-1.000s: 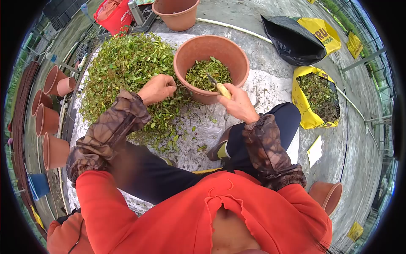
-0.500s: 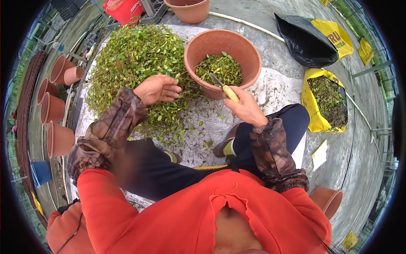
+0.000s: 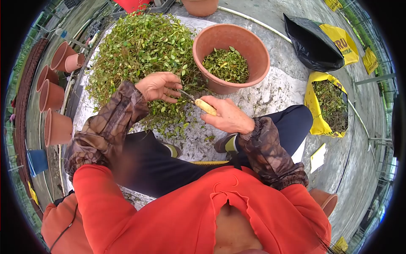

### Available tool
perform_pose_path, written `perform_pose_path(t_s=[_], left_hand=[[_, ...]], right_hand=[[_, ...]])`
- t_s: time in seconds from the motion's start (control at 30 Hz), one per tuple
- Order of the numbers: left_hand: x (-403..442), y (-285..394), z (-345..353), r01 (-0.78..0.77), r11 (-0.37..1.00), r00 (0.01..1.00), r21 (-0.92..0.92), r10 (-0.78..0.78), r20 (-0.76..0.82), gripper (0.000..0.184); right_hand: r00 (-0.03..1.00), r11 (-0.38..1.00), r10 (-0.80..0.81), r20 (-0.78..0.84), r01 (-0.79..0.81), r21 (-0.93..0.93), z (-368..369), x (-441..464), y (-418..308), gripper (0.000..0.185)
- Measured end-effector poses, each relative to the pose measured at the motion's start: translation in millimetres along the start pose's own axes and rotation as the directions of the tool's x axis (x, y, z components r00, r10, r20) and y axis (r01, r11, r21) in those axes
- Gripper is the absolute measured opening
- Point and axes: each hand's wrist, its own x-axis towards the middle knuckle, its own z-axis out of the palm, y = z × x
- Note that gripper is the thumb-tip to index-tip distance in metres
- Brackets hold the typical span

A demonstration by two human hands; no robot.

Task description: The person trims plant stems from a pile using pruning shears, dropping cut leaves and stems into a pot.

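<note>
My left hand [image 3: 159,87] is over the large heap of leafy green cuttings [image 3: 131,55], fingers loosely curled and apart. Whether a thin stem lies between those fingers is too small to tell. My right hand [image 3: 230,115] is closed around the yellow handle of pruning shears [image 3: 206,106]. Their dark metal blades point left, with the tip close to my left fingertips. Just beyond my right hand stands a round terracotta-coloured pot [image 3: 262,70], partly filled with cut leafy sprigs [image 3: 227,64].
To the right, a yellow bag [image 3: 318,114] holds dry plant scraps, and a black-and-yellow bag [image 3: 315,48] lies behind it. Several empty pots [image 3: 58,128] line the left side. A white sheet [image 3: 275,91] lies under the heap and the pot.
My right hand has moved left and down from the pot's rim, bringing the shears up to my left hand. My left hand stays over the heap, its fingers more curled. The view has shifted slightly.
</note>
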Motion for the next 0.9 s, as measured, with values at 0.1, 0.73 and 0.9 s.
perform_pose_path(t_s=[0.1,0.73,0.9], left_hand=[[3.1,-9.5,-0.7,0.019,0.999,0.999,0.032,-0.020,0.028,0.022],[-5.3,-23.7,12.4,-0.050,0.976,0.998,0.210,0.038,0.059,0.034],[-3.6,-27.2,9.1,-0.122,0.947,0.990,0.297,0.094,0.106,0.044]], right_hand=[[1.000,0.999,0.017,0.007,-0.017,-0.029,1.9,-2.4,-0.7,0.041],[0.996,0.995,0.092,0.005,-0.092,0.045,6.0,-15.6,6.0,0.037],[0.995,0.987,0.099,0.015,-0.101,0.126,4.3,-15.6,4.7,0.037]])
